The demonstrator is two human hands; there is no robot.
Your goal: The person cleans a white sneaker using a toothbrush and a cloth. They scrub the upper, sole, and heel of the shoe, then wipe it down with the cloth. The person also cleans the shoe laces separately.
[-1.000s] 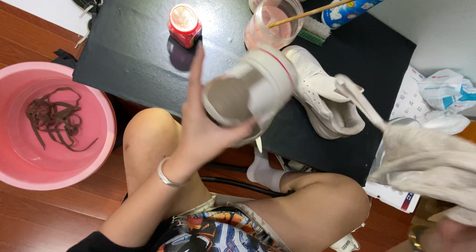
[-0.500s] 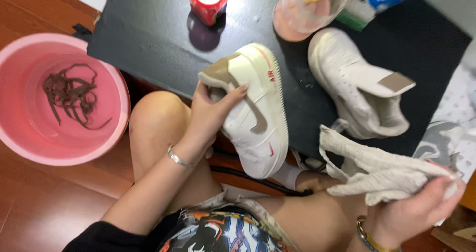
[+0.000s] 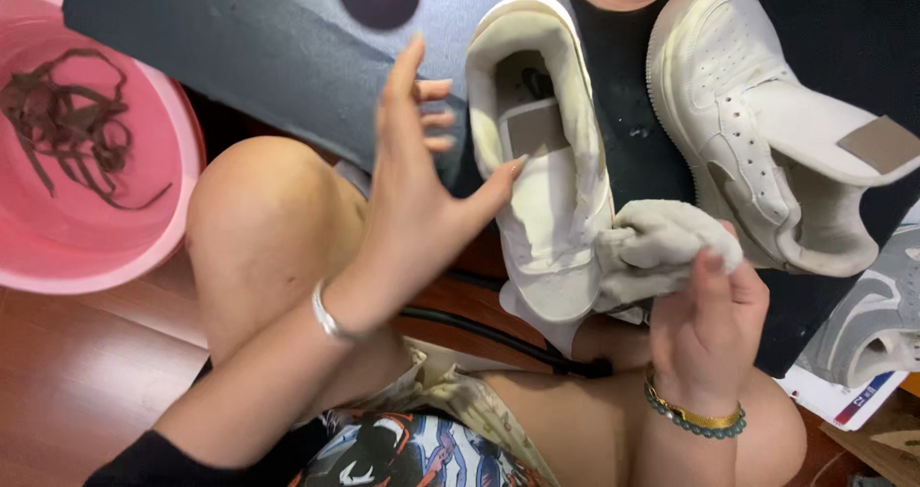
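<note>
Since half a second ago, we have turned the white leather sneaker (image 3: 541,161) opening-up at the dark tabletop (image 3: 268,56) edge. Our left hand (image 3: 417,195) is spread, thumb touching it; our right hand (image 3: 709,319) presses a bunched grey cloth (image 3: 661,247) against its side.

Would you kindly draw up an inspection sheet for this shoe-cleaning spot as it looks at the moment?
Surface: low dark table top, wet patches near the shoes.
Job's things: white low-top sneaker without laces, opening up, overhanging the table edge; crumpled off-white cloth pressed to its side.
Clutter: second white sneaker lying on the table; round pink plastic basin holding tangled brown laces; printed paper at right.
Grippers: left hand open, thumb touching the sneaker; right hand gripping the cloth.
Cables: black cord running under the knees.
Surroundings: reddish wooden floor.
</note>
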